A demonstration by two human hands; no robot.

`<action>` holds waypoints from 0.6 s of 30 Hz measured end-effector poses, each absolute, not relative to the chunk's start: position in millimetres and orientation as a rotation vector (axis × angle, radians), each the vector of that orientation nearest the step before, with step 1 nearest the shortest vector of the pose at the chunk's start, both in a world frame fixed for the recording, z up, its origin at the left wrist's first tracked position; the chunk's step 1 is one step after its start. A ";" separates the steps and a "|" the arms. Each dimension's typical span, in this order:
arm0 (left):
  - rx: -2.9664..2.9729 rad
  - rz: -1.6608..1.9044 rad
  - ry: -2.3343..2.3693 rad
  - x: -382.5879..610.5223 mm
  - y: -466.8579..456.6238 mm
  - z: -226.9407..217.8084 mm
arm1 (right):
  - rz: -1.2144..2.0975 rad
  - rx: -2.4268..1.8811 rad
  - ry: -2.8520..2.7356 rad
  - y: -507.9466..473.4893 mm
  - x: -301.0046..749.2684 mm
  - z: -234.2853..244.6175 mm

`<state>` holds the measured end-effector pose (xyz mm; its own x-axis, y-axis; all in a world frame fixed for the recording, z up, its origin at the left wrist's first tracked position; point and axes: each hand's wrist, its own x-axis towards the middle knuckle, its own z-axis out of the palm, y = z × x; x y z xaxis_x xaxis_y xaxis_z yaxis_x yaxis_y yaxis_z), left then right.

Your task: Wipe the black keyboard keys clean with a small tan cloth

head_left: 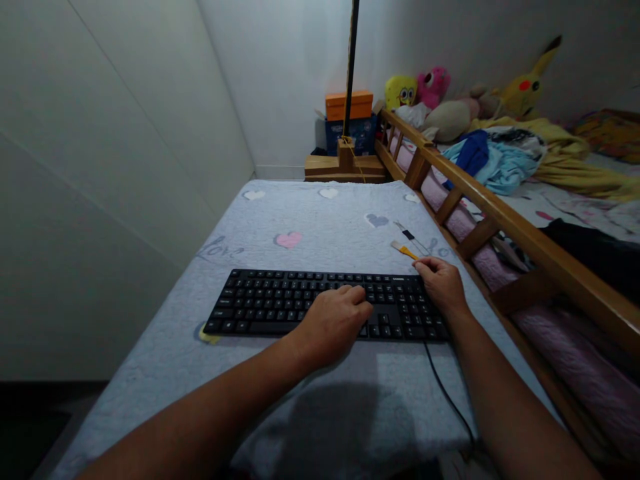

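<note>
A black keyboard (290, 300) lies flat on the cloth-covered table, its cable trailing off toward the near right edge. My left hand (337, 317) rests on the keys right of the middle, fingers curled and pressed together; their undersides are hidden. At the keyboard's far right corner, my right hand (440, 283) pinches the handle end of a small brush (406, 251) with a yellow handle and pale bristles. The brush points away to the left, close to the cloth. Just beyond it lies a wire tool with a black grip (409, 235).
The pale blue cloth (240, 233) has heart prints. A wooden bed rail (480, 200) runs along the right side, with bedding and plush toys behind it. A white wall panel stands left. Orange (350, 105) and blue boxes and a black pole are at the back.
</note>
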<state>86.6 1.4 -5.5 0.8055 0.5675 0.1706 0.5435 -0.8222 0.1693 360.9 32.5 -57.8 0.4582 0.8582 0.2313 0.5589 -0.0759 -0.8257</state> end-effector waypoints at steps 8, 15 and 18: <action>2.894 0.205 0.905 74.5 2.6 -2.8 | 0.399 -1.759 -1.213 32.2 360.4 -56.6; 2.886 0.182 0.988 51.0 3.0 -5.6 | 0.395 -1.767 -1.216 31.8 359.7 -56.0; 2.878 0.178 1.012 42.9 1.8 -4.4 | 0.397 -1.774 -1.217 31.4 358.4 -54.0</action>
<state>42.9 1.8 -4.4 0.7743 0.6276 0.0814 0.6176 -0.7774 0.1190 358.4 31.4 -54.0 0.4598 0.8599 0.2217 0.5642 -0.0901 -0.8207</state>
